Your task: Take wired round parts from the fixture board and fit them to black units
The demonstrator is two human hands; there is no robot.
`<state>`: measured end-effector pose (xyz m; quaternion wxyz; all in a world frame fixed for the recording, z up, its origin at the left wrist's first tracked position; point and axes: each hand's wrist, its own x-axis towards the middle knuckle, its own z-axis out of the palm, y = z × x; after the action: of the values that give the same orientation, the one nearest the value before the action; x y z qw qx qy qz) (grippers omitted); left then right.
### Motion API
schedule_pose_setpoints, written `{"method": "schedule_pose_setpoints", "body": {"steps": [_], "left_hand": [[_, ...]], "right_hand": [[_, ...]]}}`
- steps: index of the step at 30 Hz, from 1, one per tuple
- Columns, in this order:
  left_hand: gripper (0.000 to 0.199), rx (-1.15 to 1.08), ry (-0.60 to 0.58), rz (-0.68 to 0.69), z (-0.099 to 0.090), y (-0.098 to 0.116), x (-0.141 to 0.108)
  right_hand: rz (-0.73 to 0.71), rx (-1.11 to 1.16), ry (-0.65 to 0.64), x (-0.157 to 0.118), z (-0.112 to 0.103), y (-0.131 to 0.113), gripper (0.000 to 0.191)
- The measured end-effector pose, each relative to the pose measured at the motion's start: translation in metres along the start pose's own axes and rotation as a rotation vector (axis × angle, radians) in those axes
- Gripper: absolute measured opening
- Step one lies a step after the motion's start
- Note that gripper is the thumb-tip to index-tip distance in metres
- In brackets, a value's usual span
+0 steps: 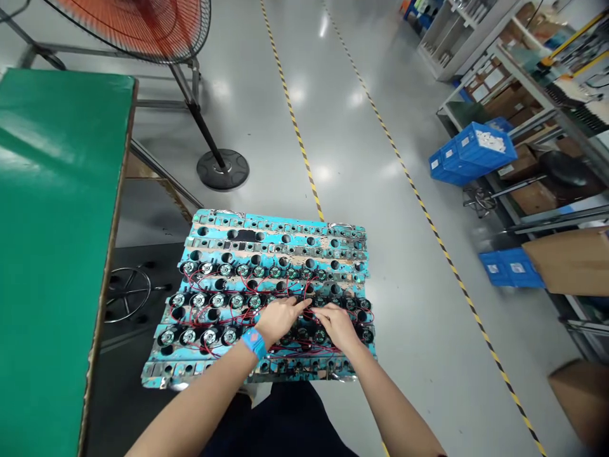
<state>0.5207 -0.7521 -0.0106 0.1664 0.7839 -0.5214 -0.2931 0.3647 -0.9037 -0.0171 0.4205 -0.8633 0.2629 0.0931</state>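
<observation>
A blue tray-like fixture (271,226) with rows of round holes lies in front of me. Several small round black motors (218,300) with red wires (197,315) sit in rows on it. My left hand (280,318), with a blue band (254,343) at the wrist, is over the middle row, fingers closed and pointing right. Close beside it, my right hand (337,325) has its fingers drawn together in a pinch among the motors and red wires. The fingertips nearly meet; what they grip is too small to make out.
A green-topped table (57,190) stands at the left. Beyond the fixture is a pedestal fan (222,169). Yellow-black tape (301,136) marks the grey floor. Blue bins (471,152) and a shelving rack (528,95) with boxes stand at the right. A stool base (127,293) is under the table side.
</observation>
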Motion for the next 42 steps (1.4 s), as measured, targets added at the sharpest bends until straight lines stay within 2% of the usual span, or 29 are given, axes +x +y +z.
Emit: {"method": "schedule_pose_setpoints", "body": {"steps": [2, 6, 8, 12, 17, 21, 24, 27, 31, 37, 40, 42], "left_hand": [[0.047, 0.126, -0.096, 0.093, -0.003, -0.007, 0.019], [0.054, 0.220, -0.101, 0.090, 0.004, -0.014, 0.039], [0.052, 0.224, -0.092, 0.080, 0.010, -0.016, 0.042], [0.049, 0.229, -0.089, 0.047, 0.024, -0.021, 0.046], [0.054, 0.228, -0.086, -0.018, 0.036, -0.029, 0.050], [0.057, 0.208, -0.098, -0.034, 0.035, -0.029, 0.051], [0.056, 0.177, -0.084, -0.015, 0.026, -0.020, 0.042], [0.051, 0.058, 0.005, 0.020, 0.016, -0.008, 0.018], [0.044, -0.121, 0.120, -0.026, 0.009, 0.000, -0.041], [0.036, -0.254, 0.158, -0.272, 0.027, -0.012, -0.140], [0.034, -0.298, 0.161, -0.348, 0.039, -0.015, -0.175], [0.034, -0.320, 0.184, -0.377, 0.045, -0.015, -0.192]], "right_hand": [[-0.028, -0.059, 0.016, 0.012, -0.006, 0.006, 0.029], [-0.092, -0.167, 0.038, 0.044, -0.016, 0.028, 0.033], [-0.038, -0.200, 0.006, 0.061, -0.018, 0.041, 0.033], [0.161, -0.211, -0.049, 0.088, -0.015, 0.063, 0.027], [0.255, -0.204, -0.096, 0.108, -0.006, 0.076, 0.020], [0.318, -0.219, -0.159, 0.121, -0.004, 0.077, 0.012], [0.348, -0.239, -0.206, 0.127, -0.005, 0.076, 0.009], [0.323, -0.257, -0.256, 0.130, -0.008, 0.076, 0.011], [0.217, -0.261, -0.339, 0.130, -0.014, 0.078, 0.015], [0.101, -0.274, -0.443, 0.125, -0.023, 0.076, 0.027], [0.060, -0.271, -0.453, 0.121, -0.029, 0.073, 0.031], [0.050, -0.286, -0.395, 0.115, -0.035, 0.069, 0.033]]}}
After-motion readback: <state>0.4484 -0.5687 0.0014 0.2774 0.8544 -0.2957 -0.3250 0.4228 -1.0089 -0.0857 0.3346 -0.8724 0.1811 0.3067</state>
